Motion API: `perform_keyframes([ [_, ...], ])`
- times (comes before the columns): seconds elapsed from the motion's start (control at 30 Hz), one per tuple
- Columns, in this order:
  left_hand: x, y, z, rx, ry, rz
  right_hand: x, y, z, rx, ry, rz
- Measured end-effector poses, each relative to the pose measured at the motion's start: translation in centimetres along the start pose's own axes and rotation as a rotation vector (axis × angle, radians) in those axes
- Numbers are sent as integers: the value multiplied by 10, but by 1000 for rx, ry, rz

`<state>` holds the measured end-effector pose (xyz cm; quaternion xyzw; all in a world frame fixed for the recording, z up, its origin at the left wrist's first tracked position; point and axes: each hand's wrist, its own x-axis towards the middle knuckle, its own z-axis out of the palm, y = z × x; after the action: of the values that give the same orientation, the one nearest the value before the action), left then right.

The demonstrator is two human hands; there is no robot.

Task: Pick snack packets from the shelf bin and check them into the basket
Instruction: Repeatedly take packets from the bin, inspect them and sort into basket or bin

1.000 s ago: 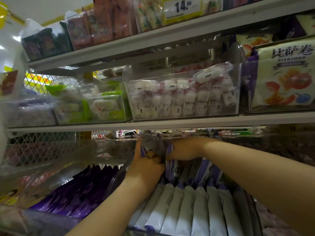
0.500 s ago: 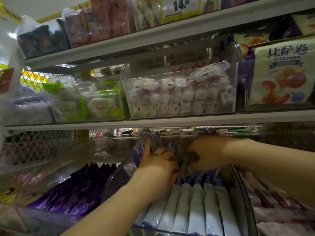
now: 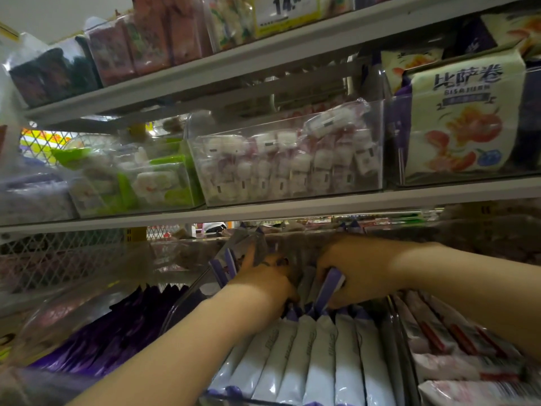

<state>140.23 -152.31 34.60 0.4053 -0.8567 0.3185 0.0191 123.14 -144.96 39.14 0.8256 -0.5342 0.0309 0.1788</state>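
Note:
A clear shelf bin [image 3: 187, 306] on the lower shelf holds several white-and-purple snack packets [image 3: 319, 361] lying side by side. Both my hands reach deep into it. My left hand [image 3: 263, 285] is curled among the upright packets at the bin's back, fingers mostly hidden. My right hand [image 3: 360, 273] grips one purple-edged packet [image 3: 329, 288], tilted up out of the row. No basket is in view.
A shelf board [image 3: 263, 212] runs just above my hands, carrying clear bins of white-pink sweets [image 3: 287, 162] and green packs [image 3: 131, 183]. Dark purple packets [image 3: 111, 332] lie left of the bin, pink-red packets [image 3: 456, 347] right. A pizza-roll bag [image 3: 462, 118] stands upper right.
Both hands have shifted right and a little toward me inside the bin. My right hand has closed around one purple-edged packet and tipped it up.

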Motion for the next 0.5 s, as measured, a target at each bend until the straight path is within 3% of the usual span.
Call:
perform_keyframes([
  [0.17,4,-1,10,27,176,88,0,0,1,4,10,4],
  [0.27,11,-1,9,-5,171,78,0,1,2,11,10,15],
  [0.37,15,-2,5,-157,165,18,0,3,3,22,20,13],
  [0.5,13,-12,-1,-401,281,-32,-2,3,2,20,6,33],
])
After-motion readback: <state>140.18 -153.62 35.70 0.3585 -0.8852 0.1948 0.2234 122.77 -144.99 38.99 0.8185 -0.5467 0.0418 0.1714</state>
